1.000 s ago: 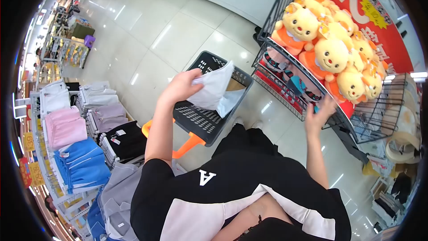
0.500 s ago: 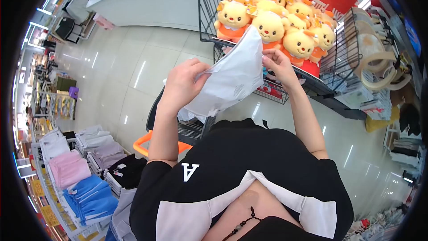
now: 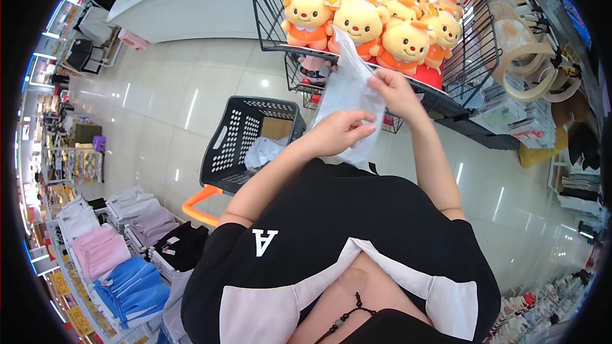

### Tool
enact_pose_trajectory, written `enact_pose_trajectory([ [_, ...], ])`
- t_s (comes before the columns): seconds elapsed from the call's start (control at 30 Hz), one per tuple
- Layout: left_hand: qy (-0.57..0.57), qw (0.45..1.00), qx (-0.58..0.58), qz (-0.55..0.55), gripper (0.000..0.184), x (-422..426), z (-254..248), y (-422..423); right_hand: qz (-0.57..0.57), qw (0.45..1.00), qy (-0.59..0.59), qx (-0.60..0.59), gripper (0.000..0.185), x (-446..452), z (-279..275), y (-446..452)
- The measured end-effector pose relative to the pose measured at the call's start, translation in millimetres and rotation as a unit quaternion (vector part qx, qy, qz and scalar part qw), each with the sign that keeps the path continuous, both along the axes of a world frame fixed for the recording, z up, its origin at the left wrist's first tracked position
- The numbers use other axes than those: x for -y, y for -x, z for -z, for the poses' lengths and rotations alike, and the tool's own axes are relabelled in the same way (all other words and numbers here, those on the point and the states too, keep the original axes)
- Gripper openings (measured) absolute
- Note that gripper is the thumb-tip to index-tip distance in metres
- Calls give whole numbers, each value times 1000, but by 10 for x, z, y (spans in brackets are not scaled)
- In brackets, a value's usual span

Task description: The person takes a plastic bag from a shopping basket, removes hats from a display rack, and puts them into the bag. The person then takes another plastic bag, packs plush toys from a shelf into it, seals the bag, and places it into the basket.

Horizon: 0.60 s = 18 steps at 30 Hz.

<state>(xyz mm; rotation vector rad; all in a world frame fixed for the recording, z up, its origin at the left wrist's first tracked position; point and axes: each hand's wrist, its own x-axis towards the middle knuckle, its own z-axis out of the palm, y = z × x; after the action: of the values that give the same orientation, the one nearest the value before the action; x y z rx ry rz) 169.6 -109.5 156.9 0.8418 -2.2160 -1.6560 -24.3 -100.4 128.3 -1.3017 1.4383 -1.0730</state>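
Note:
A thin white plastic bag [image 3: 354, 79] hangs in front of my body, its top corner pointing up toward the plush toys. My right hand [image 3: 395, 94] pinches its right edge between thumb and fingers. Across the lower part of the bag lies my left hand [image 3: 341, 132], thumb and fingers apart, with no bag edge visible between them. Several yellow plush toys [image 3: 358, 20] in orange clothes sit in a black wire basket [image 3: 271, 16] just beyond the bag.
To my left stands a black shopping basket [image 3: 220, 146] with an orange handle [image 3: 201, 207] and a crumpled clear bag [image 3: 263, 151] inside. Folded clothes [image 3: 131, 286] fill a rack at lower left. Tape rolls [image 3: 523, 79] hang at right; a white counter [image 3: 185, 13] stands beyond.
My left hand has let go of the bag's upper left edge and moved right and down across it. The bag is now narrower, and the shopping basket has come into fuller view.

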Motion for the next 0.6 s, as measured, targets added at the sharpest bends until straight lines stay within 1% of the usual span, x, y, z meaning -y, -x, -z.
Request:
enact_pose_trajectory([
  [0.03, -99, 994, 6, 44, 28, 35, 0, -26, -22, 998, -1, -53, 18, 4, -46, 154],
  [0.07, -16, 1000, 7, 24, 30, 115, 63, -51, -40, 998, -2, -50, 20, -2, -86, 261],
  [0.1, 98, 994, -1, -50, 30, 171, 31, -60, -58, 997, -4, -47, 21, -16, -131, 344],
  [0.13, 166, 978, 10, -126, 32, 239, -30, -64, -77, 996, -15, -32, 22, -37, -215, 398],
  [0.17, 260, 949, -12, -180, 36, 354, 11, -73, -92, 995, -22, -43, 23, -67, -318, 433],
  [0.2, 384, 900, -43, -204, 40, 472, 2, -80, -110, 992, -37, -41, 24, -85, -388, 477],
  [0.23, 382, 900, -41, -204, 40, 528, -43, -91, -128, 990, -51, -39, 24, -93, -431, 505],
  [0.3, 494, 854, -45, -157, 41, 592, -156, -82, -141, 989, -38, -36, 24, -106, -464, 511],
  [0.33, 496, 857, -43, -133, 34, 593, -181, -61, -153, 987, -24, -35, 24, -119, -475, 521],
  [0.37, 494, 858, -44, -131, 34, 586, -190, -42, -151, 988, -26, -35, 24, -127, -487, 525],
  [0.43, 551, 830, -28, -80, 23, 574, -209, 0, -157, 983, -27, -89, 25, -119, -499, 543],
  [0.47, 551, 830, -30, -76, 23, 562, -235, 12, -153, 984, -27, -89, 25, -114, -477, 573],
  [0.53, 544, 837, -58, 17, 18, 517, -293, 17, -74, 992, -19, -101, 25, -101, -409, 665],
  [0.57, 544, 837, -60, 21, 18, 466, -329, -4, -70, 992, -20, -100, 25, -94, -397, 732],
  [0.6, 523, 849, -32, 64, 16, 381, -370, -54, -4, 977, -15, -214, 23, -91, -389, 805],
])
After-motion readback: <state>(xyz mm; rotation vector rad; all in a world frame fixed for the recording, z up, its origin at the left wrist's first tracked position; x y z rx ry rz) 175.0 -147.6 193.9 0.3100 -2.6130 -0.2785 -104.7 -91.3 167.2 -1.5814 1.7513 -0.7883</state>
